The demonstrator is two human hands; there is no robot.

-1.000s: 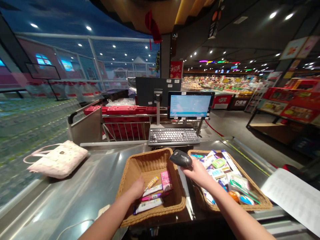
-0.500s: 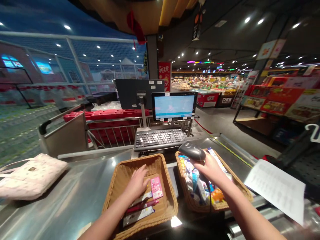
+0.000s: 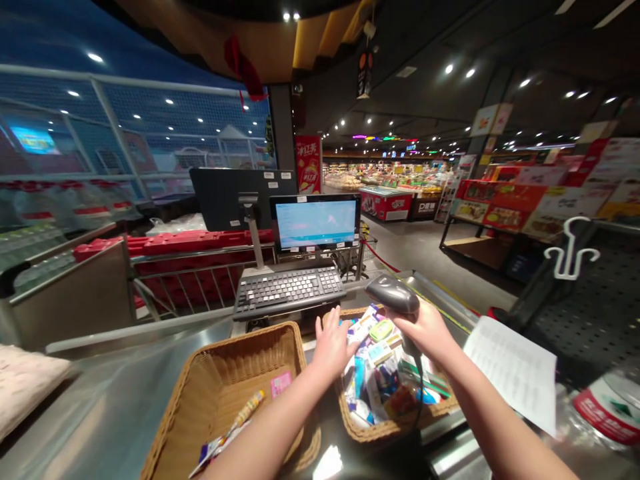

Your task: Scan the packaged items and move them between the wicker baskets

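My right hand (image 3: 433, 332) grips a black handheld barcode scanner (image 3: 393, 293) by its handle, above the right wicker basket (image 3: 365, 432). A cable hangs from the scanner. That basket is heaped with small packaged goods (image 3: 380, 360) in many colours. At its left edge my left hand (image 3: 330, 347) reaches in palm down, fingers spread, with nothing visible in it. Left of it stands another wicker basket (image 3: 215, 373). Inside lie a pink packet (image 3: 281, 384), a slim yellow packet (image 3: 250, 405) and other items partly hidden by my left forearm.
Behind the baskets are a keyboard (image 3: 290, 291) and a lit monitor (image 3: 318, 223). A pale bag (image 3: 27, 387) rests on the metal counter (image 3: 107, 400) at left. To the right are a printed sheet (image 3: 515, 370), a plastic bottle (image 3: 607, 408) and a white hook (image 3: 570, 253).
My left hand has moved from the left basket to the right one. A yellow packet now shows in the left basket. The view has turned right; the scanner stays in my right hand.
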